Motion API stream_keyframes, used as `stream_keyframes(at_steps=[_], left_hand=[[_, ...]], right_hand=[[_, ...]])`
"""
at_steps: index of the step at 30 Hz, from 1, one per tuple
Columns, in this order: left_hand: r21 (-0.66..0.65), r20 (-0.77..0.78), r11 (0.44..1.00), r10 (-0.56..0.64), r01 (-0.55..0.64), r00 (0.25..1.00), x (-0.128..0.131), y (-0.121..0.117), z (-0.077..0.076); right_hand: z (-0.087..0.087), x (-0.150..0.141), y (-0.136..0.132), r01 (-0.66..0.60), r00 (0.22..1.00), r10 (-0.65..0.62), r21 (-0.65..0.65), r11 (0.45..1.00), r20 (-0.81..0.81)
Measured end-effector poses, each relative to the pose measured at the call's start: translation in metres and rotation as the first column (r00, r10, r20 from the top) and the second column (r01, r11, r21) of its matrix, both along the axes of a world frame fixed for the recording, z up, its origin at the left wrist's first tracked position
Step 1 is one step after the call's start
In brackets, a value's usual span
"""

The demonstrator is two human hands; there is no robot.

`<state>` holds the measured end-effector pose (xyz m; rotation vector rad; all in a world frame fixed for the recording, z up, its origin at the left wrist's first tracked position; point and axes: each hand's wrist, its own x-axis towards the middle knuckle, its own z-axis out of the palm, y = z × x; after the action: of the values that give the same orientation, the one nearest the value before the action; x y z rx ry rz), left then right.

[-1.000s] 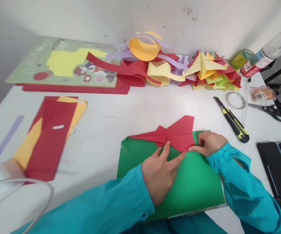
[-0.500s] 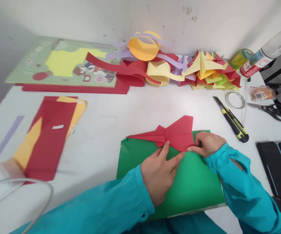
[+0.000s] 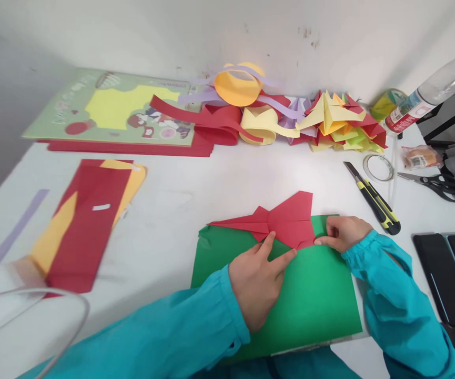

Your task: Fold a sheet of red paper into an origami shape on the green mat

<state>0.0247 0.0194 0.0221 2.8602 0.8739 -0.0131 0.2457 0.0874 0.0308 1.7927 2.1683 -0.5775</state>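
A folded red paper plane (image 3: 290, 218) lies over the far edge of a green paper sheet (image 3: 314, 295), its narrow nose pointing left. My left hand (image 3: 256, 281) rests on the near side of the plane, index and middle fingers spread apart with their tips touching the near wing. At the wing's rear corner my right hand (image 3: 345, 233) is closed, fingers curled and thumb tip at the red paper's edge. A small creased flap shows on the near wing edge between the two hands.
To the right lie a utility knife (image 3: 373, 197), a tape roll (image 3: 377, 167), scissors (image 3: 432, 184) and a dark phone (image 3: 444, 276). Several paper planes (image 3: 340, 118) and curled paper pieces (image 3: 239, 87) line the wall. Red card (image 3: 89, 226) sits left, near a grey cable (image 3: 81, 321).
My right hand has shifted slightly right along the wing's edge. The near wing corner, curled up before, now lies flatter with a creased flap. The left hand stays nearly in place.
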Motion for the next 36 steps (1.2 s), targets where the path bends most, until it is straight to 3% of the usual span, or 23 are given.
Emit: stream_keyframes(at_steps=[5,12,18,21,24,27,29,31,33,36], left_hand=[[0.002,0.004,1.0,0.024,-0.024,1.0,0.001,-0.001,0.003],[0.005,0.015,1.0,0.01,-0.01,1.0,0.001,0.0,0.008],[0.149,0.212,0.988,0.004,-0.037,0.977,-0.009,0.015,0.016],[0.269,0.304,0.952,0.058,-0.144,0.951,-0.02,0.032,0.02],[0.287,0.307,0.928,0.144,-0.236,0.941,-0.034,0.049,0.026],[0.214,0.218,0.915,0.298,-0.343,0.929,-0.051,0.065,0.027],[0.092,0.132,0.93,0.343,-0.356,0.93,-0.063,0.075,0.022],[0.001,0.105,0.909,0.415,-0.417,0.904,-0.076,0.084,0.014],[-0.063,0.079,0.895,0.445,-0.441,0.892,-0.087,0.088,0.007],[-0.153,0.069,0.882,0.459,-0.446,0.886,-0.094,0.087,0.001]], right_hand=[[-0.001,0.006,0.003,-0.026,0.998,0.026,0.001,1.0,-0.059],[-0.003,0.0,-0.001,0.004,0.919,0.069,0.185,0.983,-0.388],[-0.005,-0.002,-0.001,0.042,0.885,0.051,0.187,0.982,-0.463],[-0.004,-0.002,-0.001,0.043,0.864,0.063,0.198,0.979,-0.5],[-0.005,-0.007,-0.004,0.0,0.857,0.11,0.214,0.977,-0.503],[-0.01,-0.016,-0.009,-0.072,0.91,0.152,0.214,0.974,-0.386],[-0.014,-0.02,-0.011,-0.127,0.946,0.181,0.205,0.97,-0.27],[-0.016,-0.022,-0.012,-0.16,0.956,0.203,0.205,0.966,-0.211],[-0.017,-0.02,-0.012,-0.134,0.95,0.19,0.226,0.965,-0.248],[-0.016,-0.017,-0.01,-0.026,0.889,0.155,0.291,0.957,-0.431]])
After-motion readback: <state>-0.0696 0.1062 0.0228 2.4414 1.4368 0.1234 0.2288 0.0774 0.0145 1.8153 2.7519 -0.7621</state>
